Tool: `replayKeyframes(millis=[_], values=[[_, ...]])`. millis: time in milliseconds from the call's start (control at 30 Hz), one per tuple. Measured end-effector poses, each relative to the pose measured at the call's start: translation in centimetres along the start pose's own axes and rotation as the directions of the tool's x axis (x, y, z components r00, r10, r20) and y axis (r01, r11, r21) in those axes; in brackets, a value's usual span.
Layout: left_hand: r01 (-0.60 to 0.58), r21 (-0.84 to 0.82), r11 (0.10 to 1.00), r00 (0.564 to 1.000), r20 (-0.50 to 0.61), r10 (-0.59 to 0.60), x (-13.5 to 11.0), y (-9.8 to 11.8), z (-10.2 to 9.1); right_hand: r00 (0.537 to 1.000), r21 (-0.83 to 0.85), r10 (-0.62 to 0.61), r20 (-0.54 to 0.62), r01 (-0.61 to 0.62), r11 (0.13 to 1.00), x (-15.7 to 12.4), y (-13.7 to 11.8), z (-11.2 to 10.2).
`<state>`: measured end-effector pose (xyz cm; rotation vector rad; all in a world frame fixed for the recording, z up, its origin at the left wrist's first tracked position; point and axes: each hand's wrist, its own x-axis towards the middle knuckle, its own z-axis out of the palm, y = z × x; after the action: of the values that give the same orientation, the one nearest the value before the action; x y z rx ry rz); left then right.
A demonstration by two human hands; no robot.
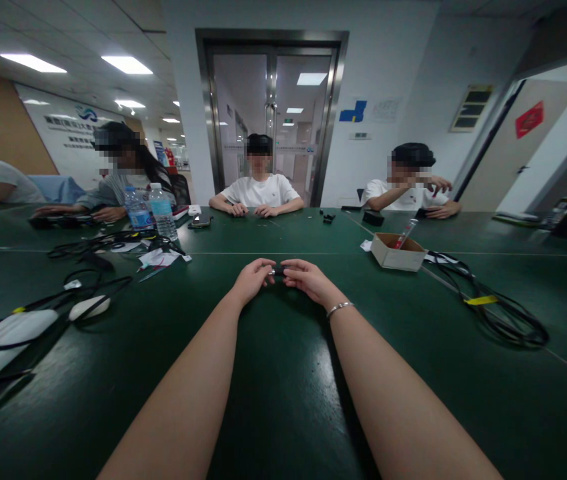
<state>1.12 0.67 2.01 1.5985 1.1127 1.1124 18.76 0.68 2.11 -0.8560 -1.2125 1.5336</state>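
Note:
Both my arms stretch forward over the dark green table (pixel 283 373). Between my fingertips is a small dark rod-like object (pixel 278 271) with a silvery left end; it is too small to tell its kind. The fingers of my left hand (pixel 253 280) are closed on the silvery end. At the dark end, my right hand (pixel 311 279) pinches with thumb and fingers, a bracelet (pixel 339 308) on its wrist. My fingers cover parts of the object, which is held just above the tabletop.
Coiled black cables (pixel 493 313) and an open box (pixel 397 253) lie to the right. On the left are water bottles (pixel 163 213), papers (pixel 159 259), more cables and a white mouse (pixel 89 308). Several people sit around the table, one (pixel 263 193) straight across.

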Motion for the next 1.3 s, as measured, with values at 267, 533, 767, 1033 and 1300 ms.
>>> replayKeyframes(millis=[267,533,767,1033,1300], values=[[-0.052,0.035,0.998,0.999,-0.011,0.052,0.23,-0.87,-0.15,1.000,-0.008,0.005,0.001,-0.005,1.000,0.11,0.11,-0.07],[-0.042,0.038,0.998,0.999,-0.030,0.043,0.37,-0.88,-0.03,1.000,-0.004,-0.005,0.003,0.005,1.000,0.02,0.07,0.03],[-0.033,0.015,0.999,0.999,-0.039,0.034,0.29,-0.71,0.00,1.000,-0.008,0.006,-0.001,-0.006,1.000,0.04,0.07,-0.02],[-0.024,0.029,0.999,0.999,-0.038,0.025,0.25,-0.83,-0.08,1.000,-0.006,0.005,-0.013,-0.005,1.000,0.03,-0.01,0.12],[-0.003,0.025,1.000,1.000,-0.019,0.004,0.26,-0.69,-0.06,1.000,-0.011,0.015,-0.019,-0.016,1.000,-0.03,-0.09,0.13]])
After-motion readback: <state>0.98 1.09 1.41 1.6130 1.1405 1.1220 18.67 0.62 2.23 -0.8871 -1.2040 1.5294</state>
